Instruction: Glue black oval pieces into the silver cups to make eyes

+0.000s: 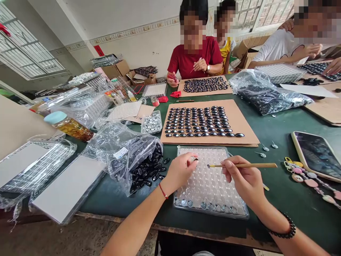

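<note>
Just below frame centre, I see right hand (243, 177) gripping slim tan wooden stick (253, 165), likely light, stiff; left hand (182, 169) pinching small dark piece (196, 159), material unclear, probably slippery: hold edges.

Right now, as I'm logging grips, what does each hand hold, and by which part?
Right hand: a wooden stick, held nearer its dark tip. Left hand: a small dark piece; exact part unclear.
</note>
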Motion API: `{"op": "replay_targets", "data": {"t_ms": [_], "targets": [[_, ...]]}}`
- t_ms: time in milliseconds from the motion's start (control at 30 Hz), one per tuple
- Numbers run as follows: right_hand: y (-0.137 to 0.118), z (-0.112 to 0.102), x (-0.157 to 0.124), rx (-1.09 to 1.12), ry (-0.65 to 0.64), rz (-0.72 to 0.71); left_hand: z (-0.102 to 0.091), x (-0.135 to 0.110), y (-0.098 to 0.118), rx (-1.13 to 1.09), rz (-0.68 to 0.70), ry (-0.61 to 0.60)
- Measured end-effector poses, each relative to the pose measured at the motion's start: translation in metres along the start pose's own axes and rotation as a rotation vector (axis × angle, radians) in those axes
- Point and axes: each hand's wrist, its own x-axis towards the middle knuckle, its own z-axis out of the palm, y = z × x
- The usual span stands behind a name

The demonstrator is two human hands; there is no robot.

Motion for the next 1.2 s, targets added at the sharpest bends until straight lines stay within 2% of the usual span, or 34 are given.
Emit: {"op": "replay_targets", "data": {"t_ms": [133,267,467,667,833,1200], "targets": [[0.000,0.002,-0.001,-0.020,-0.012,-0.021,0.006,0.001,-0.005,0.304,0.136,0.007],[0.000,0.002,-0.003,-0.018,-0.023,-0.014,0.009,0.002,-0.008,0.378,0.128,-0.066],[-0.001,0.000,-0.003,-0.069,-0.065,-0.094,0.005,-0.001,0.002,0.304,-0.024,-0.050],[0.002,0.002,-0.001,-0.206,-0.172,-0.166,0.006,-0.005,0.015,0.055,0.069,-0.149],[0.004,0.007,-0.004,-0.349,-0.257,-0.246,0.009,-0.005,0.012,0.009,-0.016,-0.102],[0.008,0.010,-0.005,-0.462,-0.279,-0.330,0.008,-0.008,0.016,-0.012,-0.022,-0.118]]}}
